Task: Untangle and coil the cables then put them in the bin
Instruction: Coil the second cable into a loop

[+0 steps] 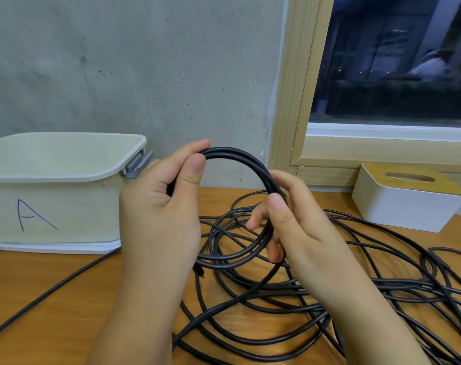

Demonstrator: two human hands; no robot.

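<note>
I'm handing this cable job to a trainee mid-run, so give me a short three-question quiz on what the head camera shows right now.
1. True or false: the left hand and the right hand both grip the same small coil of black cable.
2. Which letter is written on the front of the white bin? a) A b) B c) C
3. Fill in: the loose tangle of black cable lies on the wooden ____, mostly on the person's right, in front of the white tissue box.

Key: 1 true; 2 a; 3 table.
</note>
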